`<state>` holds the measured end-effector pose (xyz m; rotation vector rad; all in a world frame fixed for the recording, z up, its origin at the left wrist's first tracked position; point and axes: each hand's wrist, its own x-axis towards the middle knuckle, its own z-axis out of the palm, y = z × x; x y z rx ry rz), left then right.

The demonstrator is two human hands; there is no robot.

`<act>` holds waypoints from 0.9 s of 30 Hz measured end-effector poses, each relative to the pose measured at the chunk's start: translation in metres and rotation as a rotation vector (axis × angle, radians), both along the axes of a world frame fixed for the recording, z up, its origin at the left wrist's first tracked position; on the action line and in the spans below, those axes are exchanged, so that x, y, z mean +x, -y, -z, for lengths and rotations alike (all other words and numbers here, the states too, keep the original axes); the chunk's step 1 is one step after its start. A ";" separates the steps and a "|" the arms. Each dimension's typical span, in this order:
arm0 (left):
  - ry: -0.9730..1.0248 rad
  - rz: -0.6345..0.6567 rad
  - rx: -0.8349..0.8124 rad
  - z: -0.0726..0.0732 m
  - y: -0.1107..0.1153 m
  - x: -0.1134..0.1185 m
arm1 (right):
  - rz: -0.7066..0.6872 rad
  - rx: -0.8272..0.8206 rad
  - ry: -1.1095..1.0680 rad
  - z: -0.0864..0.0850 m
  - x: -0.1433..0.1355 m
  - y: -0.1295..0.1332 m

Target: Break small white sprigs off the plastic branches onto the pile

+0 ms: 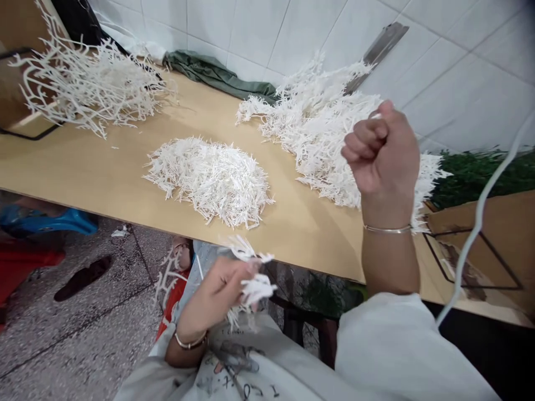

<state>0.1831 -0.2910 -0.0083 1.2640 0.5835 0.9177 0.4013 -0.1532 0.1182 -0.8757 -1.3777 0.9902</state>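
My left hand (pixel 221 292), slightly blurred, is closed around a bunch of white branched plastic stems (pixel 257 288) near my lap, below the table's front edge. Raised over the right side of the table, my right hand (pixel 382 150) has its fingers curled in; a small whitish bit shows by the thumb and index finger, too small to make out. Behind and below it spreads a large pile of white branched pieces (pixel 313 122). A smaller heap of short white pieces (pixel 217 178) lies mid-table, between the hands and the far edge.
Longer white branches (pixel 96 83) are heaped at the table's (pixel 104 184) left end. Green cloth (pixel 217 75) lies along the tiled wall. Dark green foliage (pixel 485 172) and a cardboard box (pixel 493 234) are at the right, where a pale cable (pixel 480 206) hangs. A red stool (pixel 29 267) stands lower left.
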 end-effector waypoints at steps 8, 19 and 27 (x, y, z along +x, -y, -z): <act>-0.050 -0.341 -0.222 0.003 -0.017 0.008 | -0.092 0.229 0.968 0.037 -0.060 -0.015; 0.012 -0.380 -0.305 0.016 -0.022 0.002 | 0.007 0.508 1.142 0.045 -0.076 -0.004; 0.013 0.077 -0.142 0.015 -0.024 -0.008 | -0.931 -0.015 0.847 0.054 -0.069 0.050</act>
